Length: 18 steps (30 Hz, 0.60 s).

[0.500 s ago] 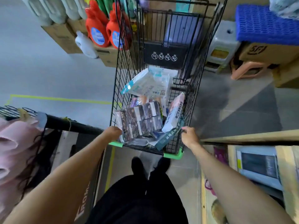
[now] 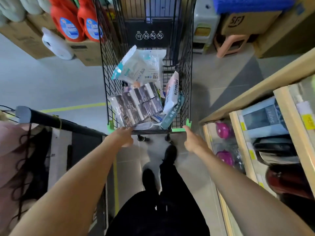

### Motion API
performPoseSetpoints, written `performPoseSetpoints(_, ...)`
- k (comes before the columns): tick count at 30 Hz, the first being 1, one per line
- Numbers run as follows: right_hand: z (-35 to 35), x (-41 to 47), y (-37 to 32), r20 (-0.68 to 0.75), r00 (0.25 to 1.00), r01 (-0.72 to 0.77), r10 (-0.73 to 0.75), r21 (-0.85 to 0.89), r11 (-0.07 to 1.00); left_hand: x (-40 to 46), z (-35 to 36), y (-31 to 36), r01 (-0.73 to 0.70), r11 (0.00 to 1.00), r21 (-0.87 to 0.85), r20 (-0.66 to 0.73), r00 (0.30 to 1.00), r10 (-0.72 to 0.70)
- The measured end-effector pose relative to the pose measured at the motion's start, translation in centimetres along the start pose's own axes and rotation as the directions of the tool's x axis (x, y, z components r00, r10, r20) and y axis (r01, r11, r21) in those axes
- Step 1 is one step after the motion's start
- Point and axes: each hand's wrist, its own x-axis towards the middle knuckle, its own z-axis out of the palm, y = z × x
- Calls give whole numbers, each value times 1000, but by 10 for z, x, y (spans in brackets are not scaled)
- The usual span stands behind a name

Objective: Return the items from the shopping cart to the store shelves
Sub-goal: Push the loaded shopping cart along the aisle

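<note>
My left hand point(image 2: 123, 136) is curled over the near rail of the shopping cart point(image 2: 148, 68), close to its left corner with the green cap; the fingers wrap the bar, so the hand is closed on it. My right hand point(image 2: 190, 141) sits at the right corner of the same rail, thumb up against the green cap, fingers folded underneath; it looks closed around the bar too, though I cannot see the fingertips.

The cart's long axis runs straight away from me. Inside, against the near edge, lies a shrink-wrapped bundle of dark boxes point(image 2: 136, 103), its length slanting from the near left corner towards the far right. A white pouch with blue trim point(image 2: 131, 66) leans at the far end, tilted up to the right. A white packet with dark lettering point(image 2: 172, 90) stands on edge along the right wall.

Wooden store shelves point(image 2: 255, 92) run just beside the cart's right side.
</note>
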Motion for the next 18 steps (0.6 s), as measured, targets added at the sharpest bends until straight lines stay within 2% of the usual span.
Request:
performPoseSetpoints(5, 15, -33, 2, 23, 996, -85, 89, -121, 989, -25, 48, 4, -37, 997, 61, -119, 992, 44)
performPoseSetpoints(9, 19, -55, 21, 57, 991, -115, 124, -137, 984, -45, 102, 9, -66, 998, 1, -180, 982, 65)
performPoseSetpoints(11, 32, -67, 32, 62, 990, -123, 131, -118, 985, -55, 118, 17, -93, 996, 4, -166, 982, 92)
performPoseSetpoints(18, 80, -101, 87, 7, 994, -109, 109, -31, 994, -94, 194, 46, -64, 995, -79, -86, 995, 57)
